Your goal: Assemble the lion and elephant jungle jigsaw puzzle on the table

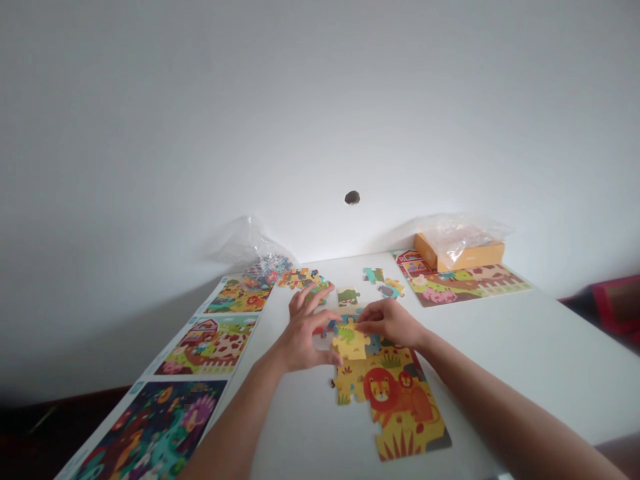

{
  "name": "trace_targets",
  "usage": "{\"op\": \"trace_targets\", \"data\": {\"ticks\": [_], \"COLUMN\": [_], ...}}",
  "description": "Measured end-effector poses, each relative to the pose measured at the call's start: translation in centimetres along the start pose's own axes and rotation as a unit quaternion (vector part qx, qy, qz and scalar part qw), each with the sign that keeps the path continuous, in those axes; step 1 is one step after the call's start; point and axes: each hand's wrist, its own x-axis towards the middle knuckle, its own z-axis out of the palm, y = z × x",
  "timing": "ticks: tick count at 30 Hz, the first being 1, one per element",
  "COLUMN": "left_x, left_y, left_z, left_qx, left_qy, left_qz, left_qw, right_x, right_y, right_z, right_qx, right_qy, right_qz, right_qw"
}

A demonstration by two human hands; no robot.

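Your left hand and right hand are both over the middle of the white table, close together above a yellow cardboard jigsaw piece with a green shape printed on it. Your left fingers are spread and raised, and your left thumb reaches down to the piece's lower edge. Your right fingers are curved, with their tips down at its top edge; you can't tell from this view whether they are pinching it or only pressing on it. The piece sits at the top of a partly built jungle jigsaw puzzle showing an orange lion on yellow ground, with small blue pieces just beside your right fingers. Beyond your hands lie a green loose piece, two separate teal-and-blue loose pieces, and a heap of mixed pieces. Long printed picture sheets run down the table's left edge, and a farm picture sheet lies at the far right. An orange cardboard box rests on that sheet under a clear plastic bag, and a second clear bag sits at the far left against the white wall.
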Motion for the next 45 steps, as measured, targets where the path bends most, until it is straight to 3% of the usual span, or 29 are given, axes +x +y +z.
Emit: {"op": "trace_targets", "data": {"ticks": [6, 11, 18, 31, 45], "left_x": [-0.2, -0.3, -0.4, -0.2, -0.1], "left_y": [-0.4, -0.3, -0.6, -0.4, -0.1], "left_z": [0.3, 0.5, 0.9, 0.7, 0.4], "left_qx": [-0.012, -0.016, -0.014, -0.004, -0.02], "left_qy": [-0.034, -0.064, -0.058, -0.097, -0.125], "left_qz": [-0.015, -0.017, -0.016, -0.023, -0.029], "left_qw": [0.999, 0.998, 0.998, 0.995, 0.992], "right_x": [-1.5, -2.1, -2.6, -3.1, -3.1], "right_y": [-1.0, -0.9, -1.3, -1.9, -1.5], "right_z": [-0.1, 0.3, 1.2, 1.8, 2.2], "right_qx": [-0.038, -0.077, -0.124, -0.194, -0.289], "right_qy": [-0.152, -0.204, -0.231, -0.276, -0.25], "right_qz": [0.039, 0.042, 0.005, -0.001, -0.081], "right_qw": [0.987, 0.975, 0.965, 0.941, 0.92]}}
